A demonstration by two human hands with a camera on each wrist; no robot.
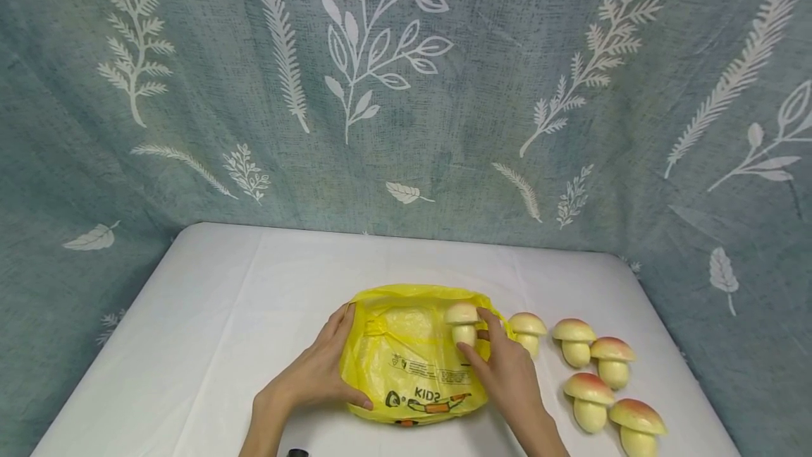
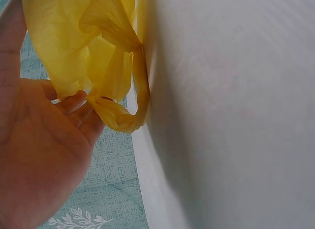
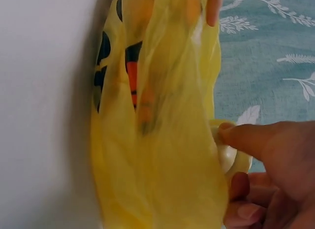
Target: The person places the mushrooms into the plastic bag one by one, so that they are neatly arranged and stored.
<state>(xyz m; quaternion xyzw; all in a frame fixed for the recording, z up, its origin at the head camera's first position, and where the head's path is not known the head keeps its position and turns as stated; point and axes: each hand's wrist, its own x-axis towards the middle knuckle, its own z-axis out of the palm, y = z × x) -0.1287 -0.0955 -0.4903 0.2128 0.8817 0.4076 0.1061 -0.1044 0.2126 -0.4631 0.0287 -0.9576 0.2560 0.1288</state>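
A yellow plastic bag [image 1: 406, 351] with printed figures and lettering lies on the white table, its mouth spread wide. At its left side my left hand [image 1: 317, 369] grips the bag, thumb at the front and fingers along the far edge. In the left wrist view, fingertips curl at the thin yellow plastic [image 2: 74, 47] beside a looped handle. My right hand [image 1: 507, 365] pinches a toy mushroom [image 1: 463, 319] between thumb and fingers, within the bag's opening at the right. The right wrist view shows that mushroom [image 3: 227, 155] partly hidden behind the bag's wall.
Several more toy mushrooms with reddish-cream caps stand right of the bag, among them a near one [image 1: 637, 425] and one [image 1: 526, 333] close by the bag's rim. A small dark object [image 1: 297, 453] shows at the bottom edge. Behind the table [image 1: 209, 281] hangs a leaf-patterned green curtain [image 1: 406, 125].
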